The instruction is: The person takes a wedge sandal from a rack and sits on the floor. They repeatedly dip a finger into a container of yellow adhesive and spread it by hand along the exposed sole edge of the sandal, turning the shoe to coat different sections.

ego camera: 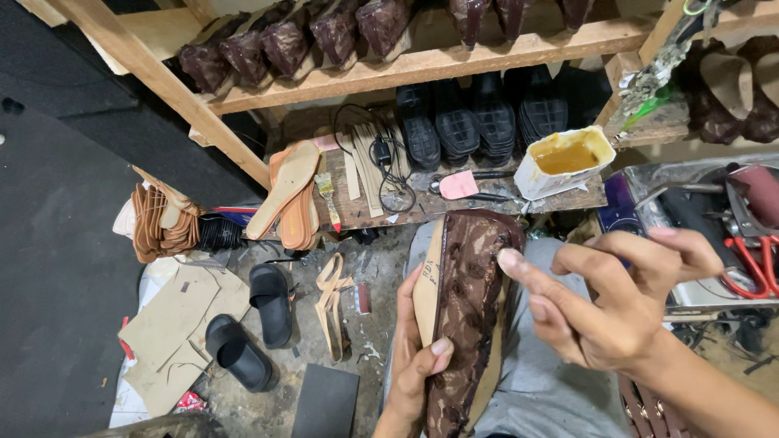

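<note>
My left hand (415, 357) grips a shoe upper on its last (462, 308), a long piece covered in dark brown lace with a tan insole edge on its left side. It stands tilted over my lap. My right hand (604, 304) hovers just right of it, fingers spread, with the forefinger tip touching the lace near the top right edge. That hand holds nothing.
A low wooden bench (422, 207) carries a glue tub (564, 162), a brush (329, 195), tan insoles (288, 191), a cable and strips. Black soles (479, 122) and brown uppers (284, 45) fill the shelves. Black slides (256, 320) and cardboard patterns (174, 324) lie on the floor. Red pliers (755, 264) rest at right.
</note>
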